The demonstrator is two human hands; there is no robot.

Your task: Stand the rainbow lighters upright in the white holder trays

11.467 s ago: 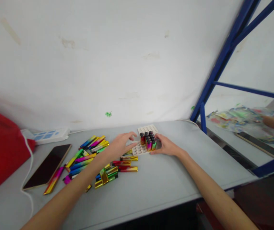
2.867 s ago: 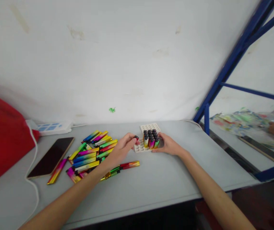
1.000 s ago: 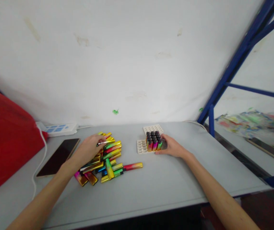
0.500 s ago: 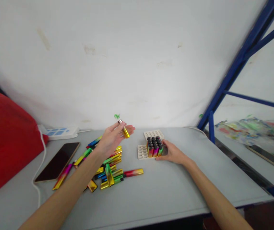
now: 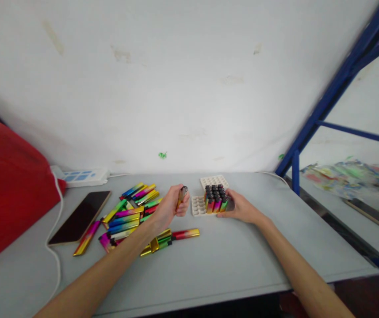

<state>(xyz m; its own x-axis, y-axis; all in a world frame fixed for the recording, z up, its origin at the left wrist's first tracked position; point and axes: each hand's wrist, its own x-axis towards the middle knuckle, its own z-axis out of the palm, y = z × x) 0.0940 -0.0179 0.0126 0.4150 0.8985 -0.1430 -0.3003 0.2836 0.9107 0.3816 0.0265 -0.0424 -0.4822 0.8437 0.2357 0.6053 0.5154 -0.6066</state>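
My left hand [image 5: 172, 204] is closed around a lighter [image 5: 181, 197], its dark top pointing up, in the air left of a white tray with round holes [image 5: 198, 206]. Several colourful lighters [image 5: 216, 201] stand upright in rows on the tray's right part, black tops up. My right hand [image 5: 237, 206] curves round the right side of these rows, fingers touching the outer ones. Beneath and left of my left forearm lies a loose pile of shiny lighters [image 5: 126, 220] in gold, blue, green and pink.
A second white holed tray [image 5: 215, 180] lies behind the first. At left are a phone [image 5: 81, 217], a power strip [image 5: 86, 177], a white cable [image 5: 56, 251] and a red bag [image 5: 6, 190]. A blue metal frame [image 5: 295, 172] stands at right, with plastic bags [image 5: 351, 181] beyond.
My left hand has moved slightly right and down toward the tray. The lighter in it has turned from top-left tilt to upright, and the fingers have curled round it. My right hand stays at the rows.
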